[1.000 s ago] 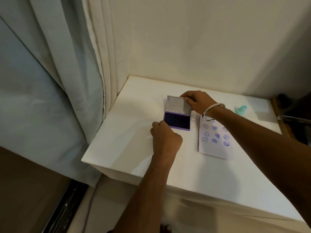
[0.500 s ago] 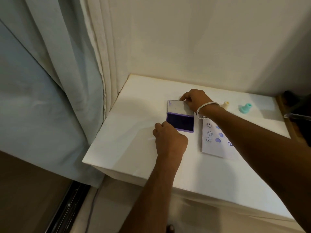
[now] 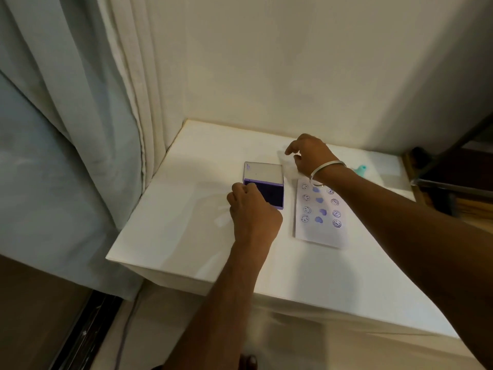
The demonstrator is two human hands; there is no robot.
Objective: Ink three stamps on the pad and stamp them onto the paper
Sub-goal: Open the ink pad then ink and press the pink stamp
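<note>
A white rectangular desk point(image 3: 170, 236) is seen from above, set into a corner between a cream wall and pale grey-blue curtains point(image 3: 53, 129). On it lies a purple-framed ink pad point(image 3: 269, 194) with its clear hinged lid point(image 3: 262, 170) folded open toward the wall; the dark violet inking surface is exposed. Just beside the pad, to its right, a white sheet of paper point(image 3: 317, 233) lies flat on the desk. Three columns of violet impressions are printed on it — smiley faces on the left, solid cloud-like shapes in the middle, ringed round marks on the right, four in each column.

The left hand point(image 3: 253, 212) is placed at the near left corner of the ink pad, knuckles up. Its fingers are curled together into a loose fist that overlaps the pad's edge; whether anything is gripped inside cannot be told, since the fingertips are hidden beneath the hand.

The right hand point(image 3: 309, 156) is held beyond the pad's far right corner, near the wall, with a thin silver bangle point(image 3: 326, 168) worn at the wrist. Its fingers are bent downward and slightly apart — no object is seen between them, and the area beneath is blurred.

A small teal stamp point(image 3: 360, 170) is partly visible behind the right forearm, well apart from the ink pad. The other stamps cannot be made out.
</note>
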